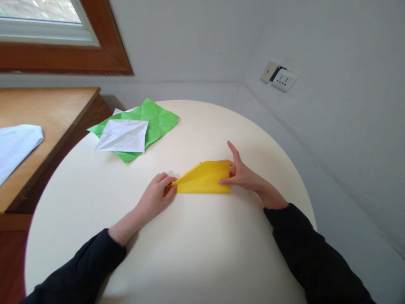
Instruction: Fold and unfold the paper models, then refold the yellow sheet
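Note:
A folded sheet of yellow paper lies near the middle of the round table, with a straight lower edge and a slanted upper left edge that narrows to a point. My left hand pinches that pointed left end between thumb and fingers. At the other end, my right hand grips the short right edge, its thumb on top and some fingers behind the paper. The right index finger is raised, away from the sheet.
Creased green paper lies at the back left of the white round table, with white paper on it. A wooden desk bearing a pale blue item stands left. Behind are walls, a window frame and a socket.

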`<state>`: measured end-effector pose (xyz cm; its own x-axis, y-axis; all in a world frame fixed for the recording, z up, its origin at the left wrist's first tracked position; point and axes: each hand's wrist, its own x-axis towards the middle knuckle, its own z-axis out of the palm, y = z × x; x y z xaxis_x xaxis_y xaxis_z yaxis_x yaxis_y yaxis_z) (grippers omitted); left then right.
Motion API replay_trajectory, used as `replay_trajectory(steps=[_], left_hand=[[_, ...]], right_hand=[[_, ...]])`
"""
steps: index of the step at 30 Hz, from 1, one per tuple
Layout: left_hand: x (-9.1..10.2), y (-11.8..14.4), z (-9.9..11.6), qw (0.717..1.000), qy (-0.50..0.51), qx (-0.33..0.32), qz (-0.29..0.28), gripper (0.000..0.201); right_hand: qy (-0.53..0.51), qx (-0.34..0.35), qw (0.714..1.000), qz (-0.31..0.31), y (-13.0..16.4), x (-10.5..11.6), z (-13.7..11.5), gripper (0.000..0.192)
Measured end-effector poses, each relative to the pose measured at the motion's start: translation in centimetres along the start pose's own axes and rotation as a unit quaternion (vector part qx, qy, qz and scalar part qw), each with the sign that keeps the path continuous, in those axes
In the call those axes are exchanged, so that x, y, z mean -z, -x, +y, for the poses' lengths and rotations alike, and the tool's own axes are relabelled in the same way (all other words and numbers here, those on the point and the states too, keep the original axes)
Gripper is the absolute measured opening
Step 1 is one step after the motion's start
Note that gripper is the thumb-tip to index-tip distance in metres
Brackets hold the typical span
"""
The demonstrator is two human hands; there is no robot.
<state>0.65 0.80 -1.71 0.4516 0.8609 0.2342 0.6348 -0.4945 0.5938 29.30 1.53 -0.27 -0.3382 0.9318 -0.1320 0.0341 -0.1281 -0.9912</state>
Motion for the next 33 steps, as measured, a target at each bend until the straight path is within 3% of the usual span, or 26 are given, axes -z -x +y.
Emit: replay_trajectory(steps=[8,20,33], left_hand=[[-0.1,0.0,-0.1,1.000,-0.008,-0.003,-0.003,0.018],[0.4,-0.2,0.1,1.000,-0.006,0.010,-0.015,0.019],[0.8,-0.1,-0.4,0.999,-0.018,-0.035,-0.036,0.020]], right_hand=[[0.082,0.000,0.996,0.020,0.3,-0.7,-0.4,0.118],[0.089,0.000,0.995,0.048,0.2,-0.5,-0.2,0.121],[0.109,0.043,0.990,0.073,0.4,-0.1,1.5,0.114]])
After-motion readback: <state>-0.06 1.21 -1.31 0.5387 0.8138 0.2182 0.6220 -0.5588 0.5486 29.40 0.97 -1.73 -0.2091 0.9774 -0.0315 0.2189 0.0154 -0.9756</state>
